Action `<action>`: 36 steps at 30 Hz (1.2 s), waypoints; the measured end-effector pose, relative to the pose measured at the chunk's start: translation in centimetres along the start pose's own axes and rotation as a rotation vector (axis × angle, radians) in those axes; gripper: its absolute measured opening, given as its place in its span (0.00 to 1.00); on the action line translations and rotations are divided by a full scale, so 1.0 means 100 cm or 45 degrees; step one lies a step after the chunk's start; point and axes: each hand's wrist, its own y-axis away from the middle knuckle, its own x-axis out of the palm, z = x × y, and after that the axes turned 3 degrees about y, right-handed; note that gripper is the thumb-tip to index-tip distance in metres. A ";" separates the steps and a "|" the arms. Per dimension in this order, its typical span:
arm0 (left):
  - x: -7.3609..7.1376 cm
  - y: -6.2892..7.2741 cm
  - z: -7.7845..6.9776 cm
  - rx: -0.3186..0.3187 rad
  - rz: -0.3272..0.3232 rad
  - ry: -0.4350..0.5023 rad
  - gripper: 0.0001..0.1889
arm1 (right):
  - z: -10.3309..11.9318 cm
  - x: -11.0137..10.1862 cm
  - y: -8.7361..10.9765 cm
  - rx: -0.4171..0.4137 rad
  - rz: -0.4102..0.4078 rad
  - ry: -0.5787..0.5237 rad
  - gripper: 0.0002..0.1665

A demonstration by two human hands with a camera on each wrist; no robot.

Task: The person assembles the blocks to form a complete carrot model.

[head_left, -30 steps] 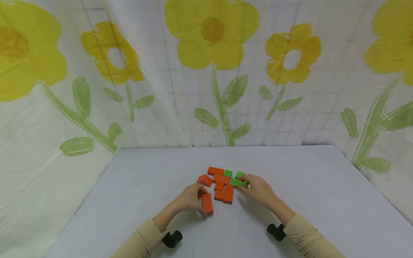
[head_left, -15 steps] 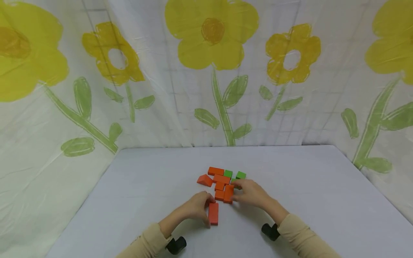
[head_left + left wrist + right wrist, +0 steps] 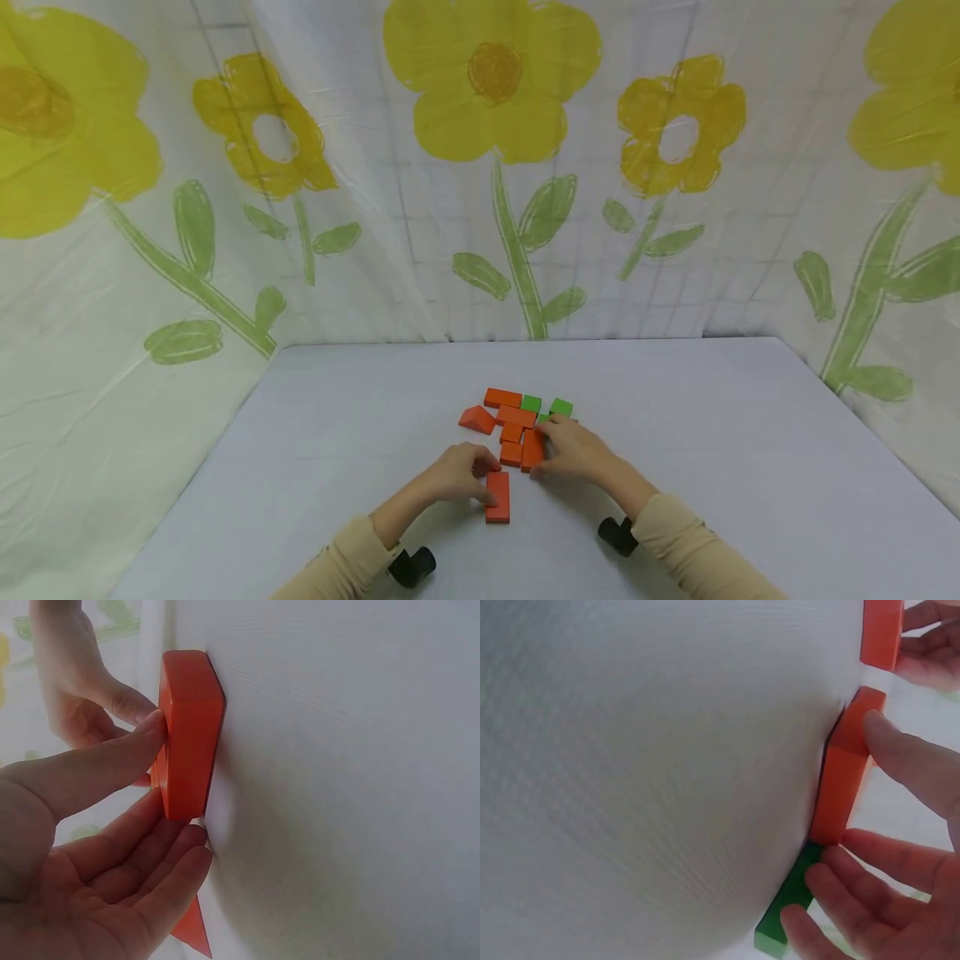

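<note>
A red rectangular block [image 3: 501, 508] lies flat on the table, nearest the person. My left hand [image 3: 456, 475] is at its left; the left wrist view puts the thumb on the upper face of this block [image 3: 195, 750], with loosely bent fingers by its far end. Just beyond, an orange rectangular block [image 3: 533, 448] adjoins smaller orange blocks [image 3: 511, 454]. My right hand [image 3: 583, 454] spans it lengthwise. In the right wrist view, the thumb is at the near end of that block [image 3: 840, 787] and the index finger at the other end, while other fingers touch a green block [image 3: 787, 896].
Further orange blocks [image 3: 516, 417], an orange triangular block [image 3: 477, 419] and small green blocks [image 3: 560, 407] lie close together behind the hands. The white table [image 3: 360, 400] reaches back to a curtain [image 3: 420, 283] printed with yellow flowers. Each wrist carries a black camera.
The red block shifted right and nearer the person, then stayed put; my left thumb moved from its near end onto its top. My right hand moved from the green block to the orange one.
</note>
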 end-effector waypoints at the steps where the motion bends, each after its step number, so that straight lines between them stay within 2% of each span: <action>1: 0.000 0.000 0.000 0.003 -0.002 0.001 0.17 | 0.000 0.000 0.000 0.007 0.001 -0.003 0.37; 5: 0.002 0.000 -0.001 0.005 -0.006 0.003 0.17 | 0.002 0.000 0.002 0.025 0.009 -0.036 0.36; 14: 0.003 0.000 0.000 0.005 -0.009 0.003 0.17 | 0.000 -0.001 0.010 -0.023 0.022 -0.047 0.35; 20: 0.003 0.001 0.001 0.024 -0.014 0.011 0.17 | 0.001 -0.002 0.018 -0.154 0.048 -0.076 0.34; 27: 0.003 0.000 0.002 0.034 -0.016 0.001 0.18 | 0.012 0.000 0.025 -0.287 0.120 -0.055 0.31; 36: 0.003 0.000 0.002 0.031 -0.015 0.014 0.17 | 0.021 0.003 0.026 -0.293 0.125 -0.069 0.30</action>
